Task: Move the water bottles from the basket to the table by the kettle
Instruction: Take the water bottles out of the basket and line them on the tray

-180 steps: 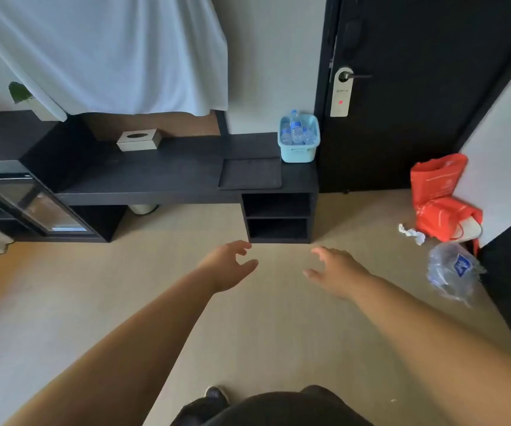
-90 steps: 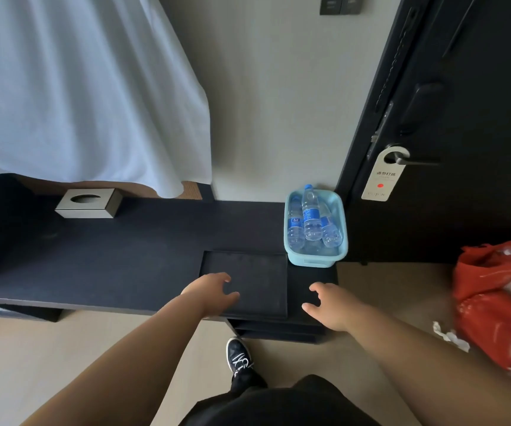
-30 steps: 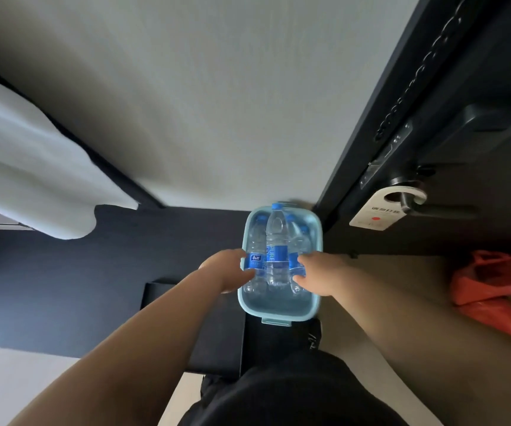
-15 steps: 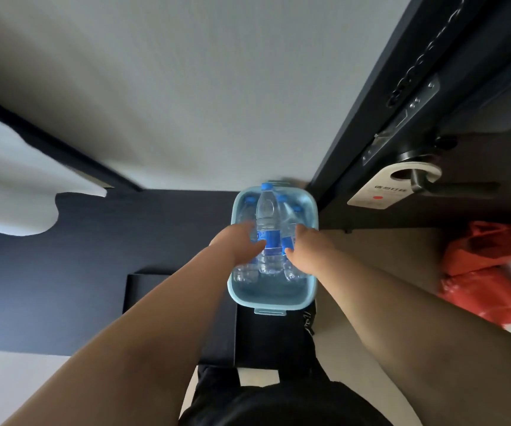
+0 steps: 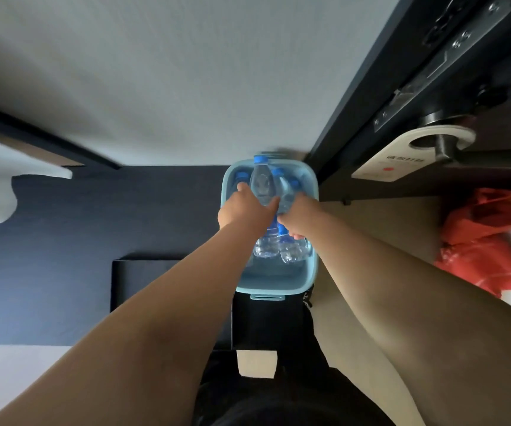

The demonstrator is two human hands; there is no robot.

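Left hand (image 5: 243,210) and right hand (image 5: 299,218) are each wrapped round a bottle (image 5: 262,187) inside the basket (image 5: 275,284), evidently for lifting out.

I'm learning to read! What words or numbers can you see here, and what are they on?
Door hanger on the door handle: one line of dark characters above a red dot, too blurred to read.
Water bottles in the basket: blue labels mostly hidden by the left hand and right hand; nothing readable.
No other text shows.
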